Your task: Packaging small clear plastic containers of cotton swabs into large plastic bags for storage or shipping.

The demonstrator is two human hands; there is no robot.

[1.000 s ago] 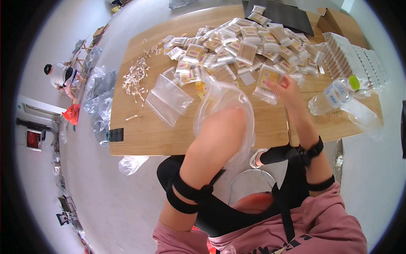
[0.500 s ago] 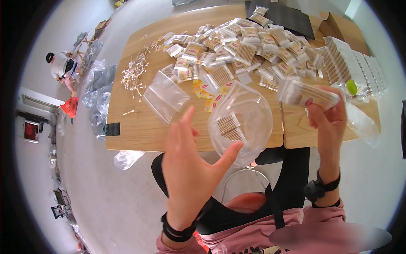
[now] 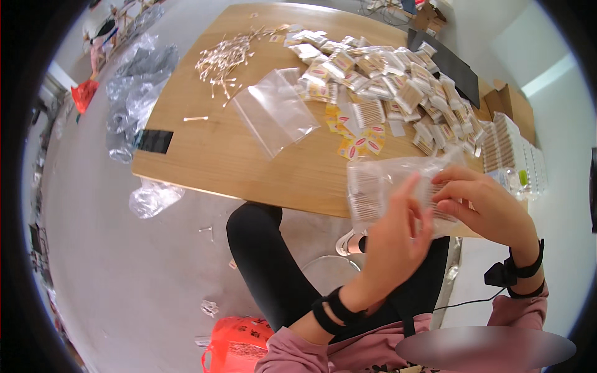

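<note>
A clear plastic bag [image 3: 367, 171] lies at the table's front edge, with packs of cotton swabs [image 3: 367, 198] inside it. Blurred by motion, my left hand [image 3: 398, 245] reaches over the middle of the bag with its fingers pointing up; its grip is unclear. My right hand [image 3: 488, 202] has bent fingers closed on the bag's right side, over more swabs. Left of the bag, a flat transparent bag [image 3: 273, 112] rests on the wood. Yellow and white printed cards [image 3: 364, 143] lie behind the filled bag, near a large heap of swab packs [image 3: 404, 87].
Loose cotton swabs [image 3: 227, 62] are scattered on the table's [image 3: 217, 168] far left. White-wrapped swab packs [image 3: 507, 143] and a cardboard box [image 3: 513, 109] stand at the right. A red bag [image 3: 239, 345] sits on the floor near my leg. Another person [image 3: 99, 31] is at the far left.
The swab pack my right hand held up is no longer raised. The bag has gone from standing open to lying flatter, with both hands at it. My view has shifted.
</note>
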